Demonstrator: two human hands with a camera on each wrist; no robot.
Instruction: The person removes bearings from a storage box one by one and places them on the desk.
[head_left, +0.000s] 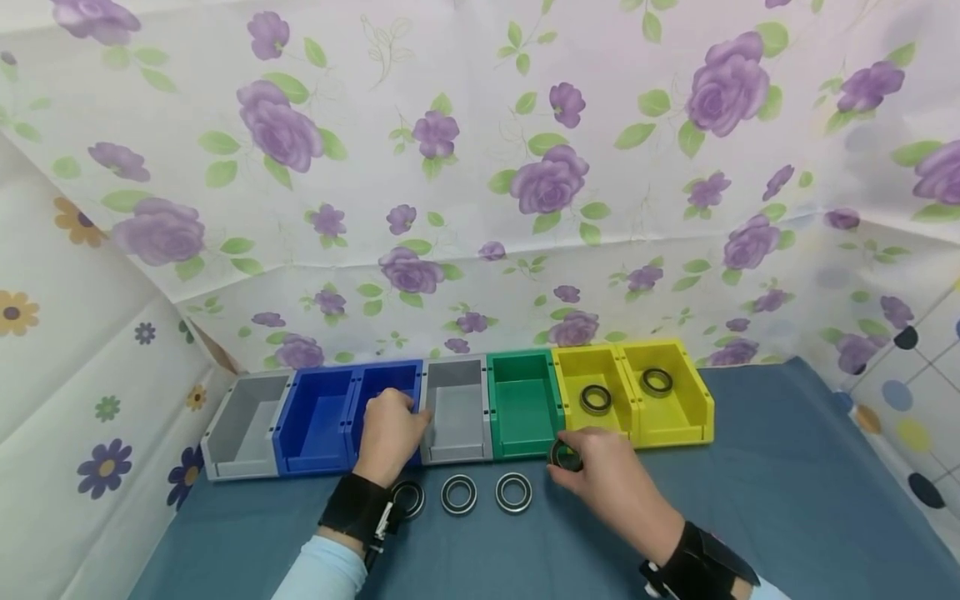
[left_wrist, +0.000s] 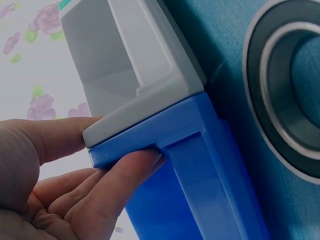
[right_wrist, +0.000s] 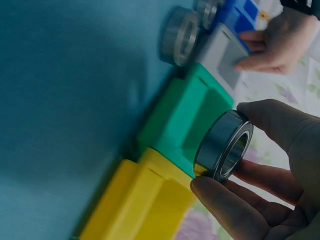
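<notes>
Right hand point(head_left: 603, 468) pinches dark metal ring bearing point(right_wrist: 215, 140), near front corner where green plastic bin point(head_left: 525, 404) meets left yellow plastic bin point(head_left: 588, 365); left hand point(head_left: 388, 429) clamped on adjoining walls of blue plastic bin point(left_wrist: 207, 170) and grey plastic bin point(left_wrist: 142, 45). Looks like bin-loading step imo, this ring not in yet. Next move prob calls for clearing front lip, then easing grip. Three similar rings point(head_left: 500, 493) sit on blue cloth-covered desk point(head_left: 787, 492)

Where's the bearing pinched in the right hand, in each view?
Head: held bearing low, right of centre.
Left wrist: not in it; another bearing shows.
Right wrist: held bearing right of centre, just below mid-height.
Shared landmark: grey bin between blue bin and green bin.
</notes>
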